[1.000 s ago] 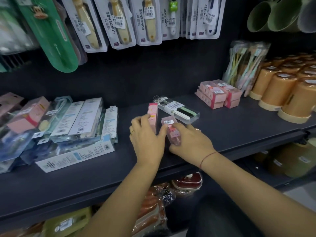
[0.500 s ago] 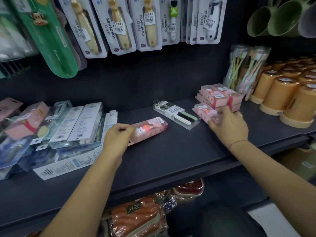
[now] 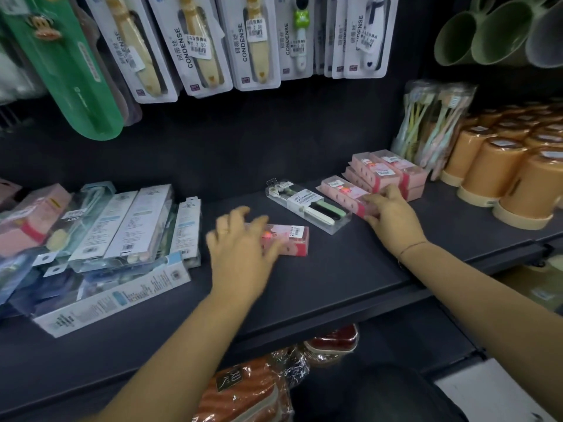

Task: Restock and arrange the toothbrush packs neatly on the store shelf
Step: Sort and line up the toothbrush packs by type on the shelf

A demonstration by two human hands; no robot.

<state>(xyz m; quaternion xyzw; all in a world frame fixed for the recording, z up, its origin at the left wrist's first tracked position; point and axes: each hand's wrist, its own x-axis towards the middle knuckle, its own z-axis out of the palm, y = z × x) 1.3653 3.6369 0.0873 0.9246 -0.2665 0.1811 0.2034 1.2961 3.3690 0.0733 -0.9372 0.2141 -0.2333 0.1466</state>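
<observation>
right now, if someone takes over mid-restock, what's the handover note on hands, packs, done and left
Left hand: fingers spread over the left end of the loose pink pack, which lies flat on the shelf. The hand is blurred and shows no clear grip.
Right hand: holds the near end of the second pink pack, flat beside the pink stack.
Clear toothbrush pack: lies askew between the two.
Done: the second pink pack is by the stack.
Left: line it up, bring the loose pink pack over, and probably straighten the clear toothbrush pack and the untidy pile at the left.
</observation>
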